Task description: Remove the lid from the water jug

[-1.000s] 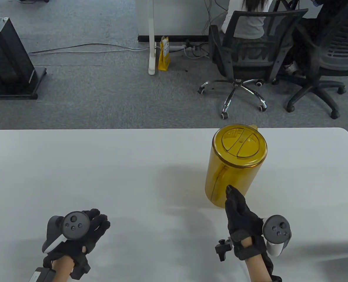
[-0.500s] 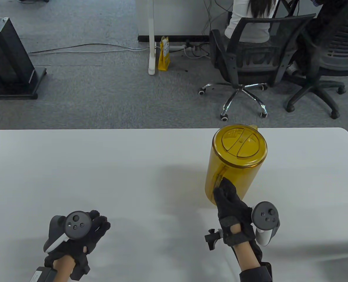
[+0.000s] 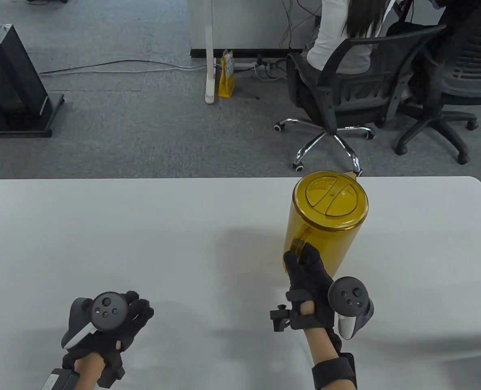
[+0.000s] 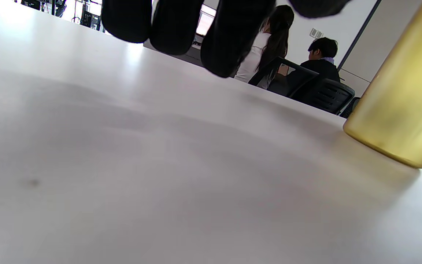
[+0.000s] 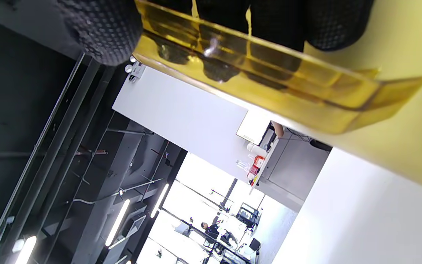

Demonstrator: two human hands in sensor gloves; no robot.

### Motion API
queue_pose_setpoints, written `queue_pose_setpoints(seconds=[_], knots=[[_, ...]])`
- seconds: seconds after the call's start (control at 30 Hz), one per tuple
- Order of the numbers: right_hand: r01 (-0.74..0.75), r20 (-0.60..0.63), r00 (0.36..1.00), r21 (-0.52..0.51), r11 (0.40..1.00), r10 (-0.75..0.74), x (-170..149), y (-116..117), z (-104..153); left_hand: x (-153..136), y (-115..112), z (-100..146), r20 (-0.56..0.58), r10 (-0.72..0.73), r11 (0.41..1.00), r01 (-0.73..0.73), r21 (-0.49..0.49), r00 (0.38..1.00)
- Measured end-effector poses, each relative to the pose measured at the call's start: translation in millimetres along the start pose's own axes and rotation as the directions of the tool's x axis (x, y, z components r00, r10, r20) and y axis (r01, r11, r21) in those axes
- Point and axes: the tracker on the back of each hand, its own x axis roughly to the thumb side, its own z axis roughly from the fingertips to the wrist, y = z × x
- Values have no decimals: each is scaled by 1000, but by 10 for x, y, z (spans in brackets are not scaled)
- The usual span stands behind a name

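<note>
Jug (image 3: 326, 231) stands upright on the white counter (image 3: 143, 243), right of centre, near the far edge; amber, translucent; lid (image 3: 330, 202) seated on top, spout pointing away; handle (image 3: 299, 243) faces the person. Right hand (image 3: 309, 276) at the handle, fingers (image 5: 101, 29) curled round it, seen through the plastic in the right wrist view. Left hand (image 3: 118, 321) well apart at near left, low over the counter, fingers loose, holding nothing.
</note>
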Motion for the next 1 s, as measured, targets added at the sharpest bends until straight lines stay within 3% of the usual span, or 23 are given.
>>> queue_pose_setpoints(seconds=[0.53, 0.67, 0.83, 1.0], knots=[[162, -25, 987, 111, 981, -160, -73, 99, -22, 6, 7, 0, 9, 3, 1000, -3, 12, 1000], [124, 9, 992, 107, 986, -126, -78, 59, -40, 1, 0, 1, 1, -3, 1000, 3, -3, 1000], [219, 25, 975, 102, 970, -223, -120, 34, -44, 8, 4, 4, -4, -11, 1000, 11, -12, 1000], [214, 71, 973, 96, 972, -221, -126, -26, -29, 1, 8, 2, -13, -7, 1000, 7, -14, 1000]])
